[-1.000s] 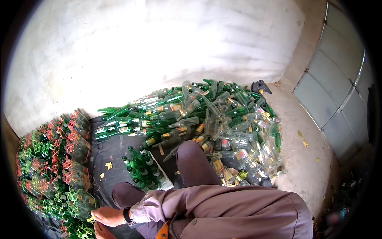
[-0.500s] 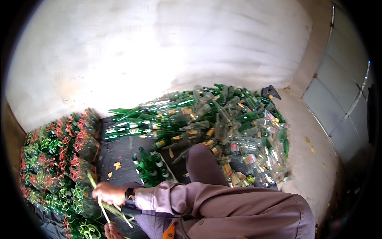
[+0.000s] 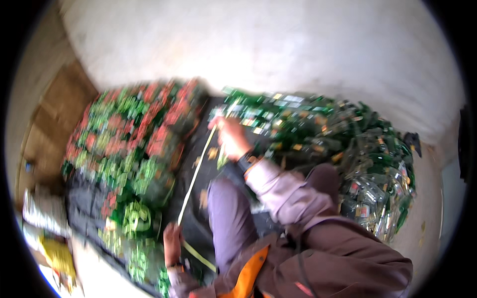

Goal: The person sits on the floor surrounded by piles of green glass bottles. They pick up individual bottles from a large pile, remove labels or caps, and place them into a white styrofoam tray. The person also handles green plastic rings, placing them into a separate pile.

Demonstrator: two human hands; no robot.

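A pale yellow-green strap runs taut between my two hands. At its upper end my right hand, raised over the dark floor cover, is closed on it, and more strap hangs below that hand. My left hand grips the lower part, low and beside my bent knee. A loose tail of strap slants down to the right of my left hand. To the left stand bundles of green bottles bound with red and light-green straps. Motion blurs much of the picture.
A wide heap of loose green and clear bottles lies to the right, along the wall. Dark sheeting with scraps on it covers the floor between heap and bundles. At far left are a wooden board and a yellow sack.
My view has swung left, bringing more bundles into sight. My right hand has risen away from the left, and the strap between them is now stretched long and straight.
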